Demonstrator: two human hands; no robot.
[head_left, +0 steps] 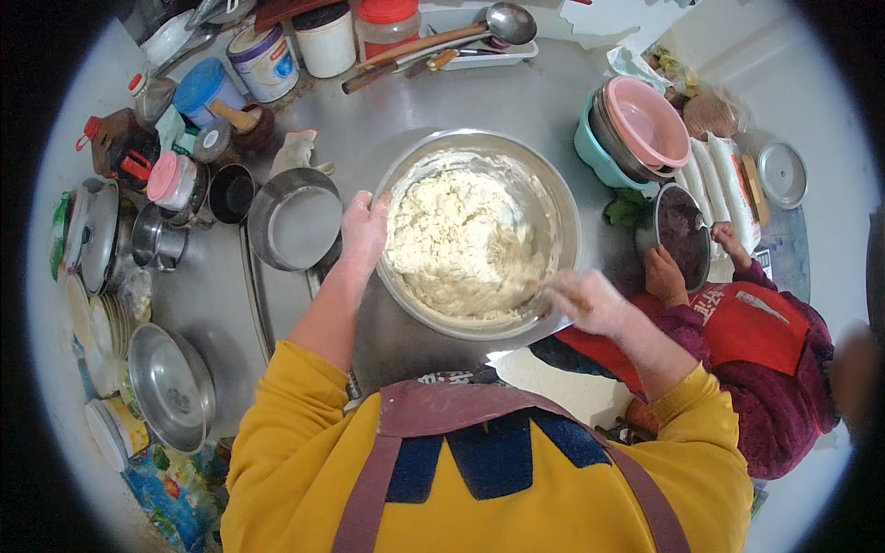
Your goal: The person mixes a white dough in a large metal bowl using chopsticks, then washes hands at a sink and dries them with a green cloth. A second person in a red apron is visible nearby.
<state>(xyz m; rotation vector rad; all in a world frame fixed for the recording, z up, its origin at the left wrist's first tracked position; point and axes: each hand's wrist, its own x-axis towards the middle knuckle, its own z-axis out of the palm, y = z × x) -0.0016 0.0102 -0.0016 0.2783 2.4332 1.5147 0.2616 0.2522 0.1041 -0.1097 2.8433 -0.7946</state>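
A large round metal bowl point(559, 221) stands on the counter in front of me, filled with pale, lumpy flour dough point(452, 217). My left hand point(367, 226) grips the bowl's left rim, thumb near the inside. At the lower right rim, my right hand point(592, 302) is closed around the handle of a thin wooden stirring stick point(579, 301). The far end of the stick reaches toward the dough and is hard to make out; motion smears this area slightly. Flour whitens both hands.
Left of the bowl sits an empty metal pan point(295, 226). Jars point(263, 64) and a ladle point(510, 25) line the back. Stacked basins point(650, 124) stand at the right. There a co-worker's hands point(667, 276) hold a dark-filled metal pot point(684, 226).
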